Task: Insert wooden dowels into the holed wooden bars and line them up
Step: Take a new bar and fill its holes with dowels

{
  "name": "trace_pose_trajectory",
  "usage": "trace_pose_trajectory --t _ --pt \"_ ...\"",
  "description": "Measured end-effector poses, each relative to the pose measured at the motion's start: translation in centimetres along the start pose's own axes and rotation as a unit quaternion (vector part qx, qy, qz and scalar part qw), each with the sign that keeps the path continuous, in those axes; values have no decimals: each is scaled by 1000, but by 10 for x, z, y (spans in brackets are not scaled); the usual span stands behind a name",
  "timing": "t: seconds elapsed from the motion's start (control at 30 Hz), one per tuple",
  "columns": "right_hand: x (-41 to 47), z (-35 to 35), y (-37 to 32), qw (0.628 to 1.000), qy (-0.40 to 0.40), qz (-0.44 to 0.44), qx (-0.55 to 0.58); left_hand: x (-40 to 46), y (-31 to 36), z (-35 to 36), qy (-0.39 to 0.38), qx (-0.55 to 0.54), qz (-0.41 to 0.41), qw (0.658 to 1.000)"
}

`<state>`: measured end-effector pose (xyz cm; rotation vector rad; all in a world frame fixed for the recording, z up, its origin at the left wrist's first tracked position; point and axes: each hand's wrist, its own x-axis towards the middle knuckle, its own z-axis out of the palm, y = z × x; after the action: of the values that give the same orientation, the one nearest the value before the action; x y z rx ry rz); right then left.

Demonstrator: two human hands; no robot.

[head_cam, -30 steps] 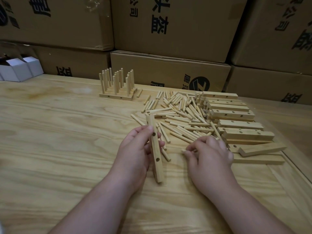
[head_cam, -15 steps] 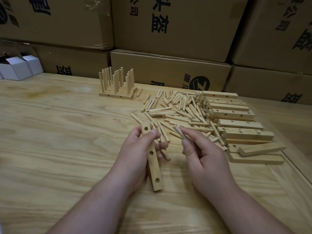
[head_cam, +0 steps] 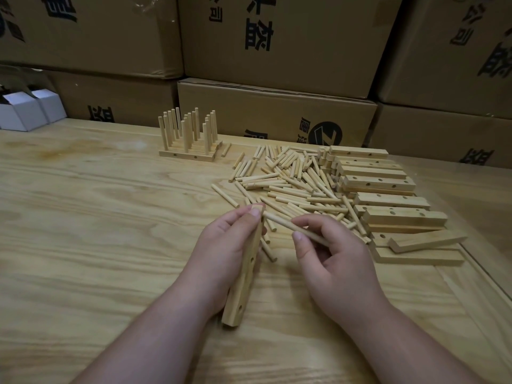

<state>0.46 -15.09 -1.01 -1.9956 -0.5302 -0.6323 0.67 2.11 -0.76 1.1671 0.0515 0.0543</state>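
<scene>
My left hand (head_cam: 221, 253) grips a holed wooden bar (head_cam: 243, 278) that points away from me, its drilled face turned right. My right hand (head_cam: 332, 259) pinches a single dowel (head_cam: 282, 223) and holds it level, its far tip at the bar's top end beside my left thumb. Whether the tip sits in a hole I cannot tell. A loose pile of dowels (head_cam: 291, 181) lies just beyond my hands. To its right is a stack of holed bars (head_cam: 385, 189). Finished bars with upright dowels (head_cam: 188, 137) stand lined up at the back.
Stacked cardboard boxes (head_cam: 277, 112) wall off the back of the wooden table (head_cam: 97, 231). Two small white boxes (head_cam: 30, 109) sit at the far left. A seam in the tabletop (head_cam: 482, 273) runs along the right side.
My right hand lifted a dowel out of the pile and swung it left to the top end of the bar. My left hand raised and tilted the bar.
</scene>
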Motion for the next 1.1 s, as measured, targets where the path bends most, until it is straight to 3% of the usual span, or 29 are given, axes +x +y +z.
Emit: trace_pose_trajectory --t 0.57,1.1 --pt "3 -4 -1 1000 7 -19 7 -1 3 -4 -14 20 -13 1000" --pt "5 -5 -1 997 0 -16 -79 1 2 -9 -19 42 -27 999"
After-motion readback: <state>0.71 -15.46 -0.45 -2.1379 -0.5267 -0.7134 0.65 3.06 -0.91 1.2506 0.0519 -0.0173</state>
